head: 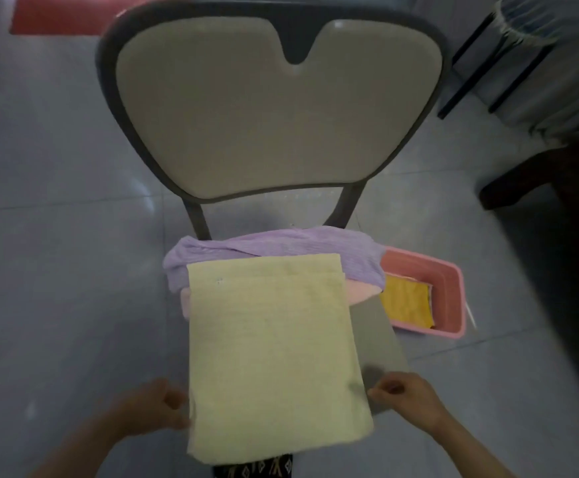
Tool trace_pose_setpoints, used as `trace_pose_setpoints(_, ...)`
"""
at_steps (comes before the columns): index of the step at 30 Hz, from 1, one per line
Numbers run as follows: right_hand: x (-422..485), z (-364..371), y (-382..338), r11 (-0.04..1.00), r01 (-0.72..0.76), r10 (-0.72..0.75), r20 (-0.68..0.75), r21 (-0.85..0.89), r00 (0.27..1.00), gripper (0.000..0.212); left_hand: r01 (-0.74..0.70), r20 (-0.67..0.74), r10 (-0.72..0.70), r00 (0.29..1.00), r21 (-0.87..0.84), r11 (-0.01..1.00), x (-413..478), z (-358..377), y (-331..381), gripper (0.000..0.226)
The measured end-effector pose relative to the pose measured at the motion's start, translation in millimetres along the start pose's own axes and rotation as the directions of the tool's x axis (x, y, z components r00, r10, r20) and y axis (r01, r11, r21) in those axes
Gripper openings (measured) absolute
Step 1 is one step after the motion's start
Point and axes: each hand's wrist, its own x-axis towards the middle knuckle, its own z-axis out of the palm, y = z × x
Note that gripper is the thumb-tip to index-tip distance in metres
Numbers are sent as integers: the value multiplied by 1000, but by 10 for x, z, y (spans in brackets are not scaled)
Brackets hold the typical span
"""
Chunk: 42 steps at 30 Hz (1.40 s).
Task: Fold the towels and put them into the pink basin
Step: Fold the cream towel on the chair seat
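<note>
Head view: I look down at a grey padded chair (pixel 277 112) with a dark frame, standing on a pale tiled floor (pixel 56 236).
Seat: my pale yellow folded towel (pixel 274 353) lies flat on it as a neat rectangle, its near edge hanging a little over the front of the seat.
Under the yellow towel: a light pink cloth (pixel 362 291) shows at its far corners, and a crumpled lilac towel (pixel 281 248) lies across the back of the seat, touching the yellow towel's far edge.
My left hand (pixel 153 407): fingers curled loosely, right at the towel's near left edge; I cannot tell whether it pinches the cloth or only touches it.
My right hand (pixel 405 396): fingers curled inward with the fingertips together, just beside the towel's near right corner, resting on the bare seat and not holding the towel.
Pink plastic rectangular basin (pixel 450 291): on the floor to the right of the chair, partly hidden by the lilac towel.
Inside the basin: a folded bright yellow towel (pixel 407 305) lies flat on the bottom.
Below the seat edge: a strip of dark patterned fabric (pixel 253 470).
Far right: dark furniture legs (pixel 536 174) on the floor.
</note>
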Motion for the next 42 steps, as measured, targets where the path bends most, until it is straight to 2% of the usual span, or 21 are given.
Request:
trace_pose_setpoints(2,241,18,-160,997,73,-74,-145,-10,987,19,6,-297,5,955,34,999,233,-89,59,25)
trace_pose_setpoints(4,490,-39,-459,979,204,-199,-297,-13,934,15,-70,-618,52,784,-5,998,407,-232,276,17)
trace_pose_setpoints(6,790,-102,-791,927,352,-372,-410,-126,833,12,-187,-753,195,628,97,978,625,-393,478,24)
trace_pose_setpoints(8,1043,-156,-1101,839,455,-543,-408,-299,734,21,-228,-738,362,570,281,932,807,-528,603,29)
trace_pose_setpoints(10,1240,-194,-1309,776,444,-599,-302,-448,742,27,-216,-658,432,617,385,897,944,-591,665,33)
trace_pose_setpoints(13,1374,-193,-1459,677,292,-493,-122,-675,861,29,1,-633,283,721,409,912,997,-621,787,34)
trace_pose_setpoints(15,1376,-193,-1424,615,267,-450,-53,-742,891,28,83,-657,234,717,413,907,973,-661,856,24)
trace_pose_setpoints(17,1337,-279,-1353,669,320,-459,-34,-671,888,16,-30,-620,252,743,346,938,878,-779,880,11)
trace_pose_setpoints(18,1280,-371,-1325,746,353,-434,-10,-564,901,8,-116,-572,265,776,283,952,806,-857,876,21)
trace_pose_setpoints(19,1252,-473,-1324,810,378,-416,15,-449,909,17,-178,-552,274,787,222,959,728,-973,860,26)
trace_pose_setpoints(21,1231,-631,-1379,840,440,-458,20,-316,889,28,-276,-587,328,741,178,944,579,-1181,834,30)
trace_pose_setpoints(23,1327,-676,-1476,812,473,-512,-30,-342,858,11,-329,-608,414,678,253,910,587,-1284,818,34)
trace_pose_setpoints(24,1418,-660,-1517,787,464,-526,-50,-407,849,18,-326,-609,423,671,271,906,648,-1290,823,33)
trace_pose_setpoints(26,1593,-588,-1581,767,388,-478,-53,-511,877,30,-259,-607,375,700,273,927,840,-1260,822,26)
trace_pose_setpoints(29,1711,-506,-1628,751,328,-432,-51,-573,900,22,-172,-615,312,724,278,945,1068,-1218,795,17)
trace_pose_setpoints(31,1719,-463,-1635,770,312,-438,-105,-556,893,23,-148,-635,312,707,298,943,1111,-1237,781,11)
trace_pose_setpoints(34,1700,-445,-1677,826,319,-422,-135,-465,896,42,-126,-648,310,695,315,941,1118,-1251,784,27)
trace_pose_setpoints(36,1671,-469,-1702,804,369,-467,-111,-465,877,22,-91,-602,262,754,300,950,1110,-1240,786,34)
trace_pose_setpoints(38,1570,-514,-1716,746,391,-535,-135,-539,834,6,-46,-526,258,810,382,923,1054,-1263,805,22)
trace_pose_setpoints(40,1367,-546,-1688,715,425,-615,-210,-555,760,5,-90,-501,341,795,459,884,902,-1275,859,16)
trace_pose_setpoints(42,1063,-572,-1572,677,531,-709,-256,-509,657,4,-215,-507,489,710,505,836,641,-1177,897,36)
